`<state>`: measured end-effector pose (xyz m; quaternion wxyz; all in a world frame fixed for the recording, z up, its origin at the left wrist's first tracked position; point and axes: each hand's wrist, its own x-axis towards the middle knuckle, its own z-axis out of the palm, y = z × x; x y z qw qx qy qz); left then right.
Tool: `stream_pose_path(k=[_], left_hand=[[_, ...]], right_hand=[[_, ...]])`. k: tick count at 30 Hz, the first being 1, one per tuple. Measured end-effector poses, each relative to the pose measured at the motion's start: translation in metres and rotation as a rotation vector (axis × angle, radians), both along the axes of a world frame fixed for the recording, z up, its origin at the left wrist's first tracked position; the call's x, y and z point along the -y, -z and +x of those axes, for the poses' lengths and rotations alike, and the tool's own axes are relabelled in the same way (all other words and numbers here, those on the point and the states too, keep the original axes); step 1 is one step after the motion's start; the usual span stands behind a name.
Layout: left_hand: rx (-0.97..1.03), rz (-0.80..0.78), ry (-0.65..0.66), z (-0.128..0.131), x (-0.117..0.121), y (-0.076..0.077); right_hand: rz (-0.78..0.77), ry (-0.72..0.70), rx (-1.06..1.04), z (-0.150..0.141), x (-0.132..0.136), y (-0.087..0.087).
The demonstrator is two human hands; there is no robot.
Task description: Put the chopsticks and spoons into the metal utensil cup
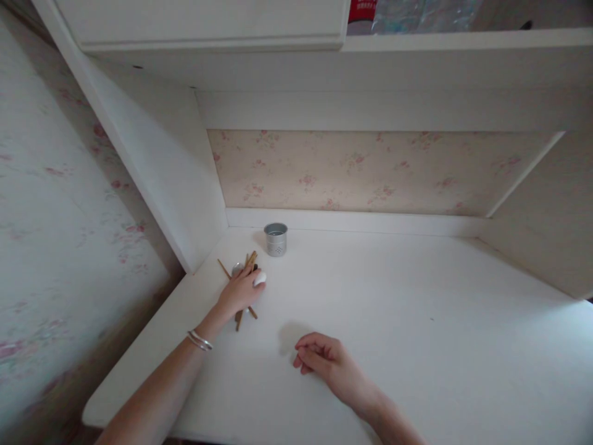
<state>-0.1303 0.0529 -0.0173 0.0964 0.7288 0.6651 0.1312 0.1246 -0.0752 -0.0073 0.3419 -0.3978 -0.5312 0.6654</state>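
Observation:
My left hand (pixel 241 290) rests on a small pile of wooden chopsticks (pixel 250 259) at the left of the white desk (pixel 417 321), fingers curled over them. A white rounded piece (pixel 260 279) and a bit of metal (pixel 237 268), perhaps spoons, show by the fingers. A silver bracelet (pixel 200 340) circles that wrist. My right hand (pixel 319 358) hovers low over the desk's middle, fingers loosely curled, with nothing visible in it. A small perforated metal cup (pixel 275 239) stands upright behind the pile, near the back wall.
A white side panel (pixel 152 161) walls the desk on the left, and a shelf (pixel 417 43) hangs overhead with a red item (pixel 361 12) and plastic wrap on it. Floral wallpaper (pixel 370 173) backs the nook.

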Motion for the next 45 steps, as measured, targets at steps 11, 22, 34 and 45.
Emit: stream_pose_path(k=[11,22,34,45], left_hand=[[0.154,0.011,0.032,0.02,0.056,-0.002],[0.144,0.148,0.046,0.016,0.063,-0.004],[0.32,0.214,-0.062,-0.011,0.055,-0.018],[0.184,0.103,-0.321,-0.026,0.058,-0.026]], right_hand=[[0.19,-0.018,0.227,-0.026,-0.094,-0.028],[0.624,0.099,1.148,-0.1,-0.207,-0.062],[0.701,0.278,1.168,-0.053,-0.167,-0.068],[0.791,0.444,0.832,0.021,-0.033,-0.035]])
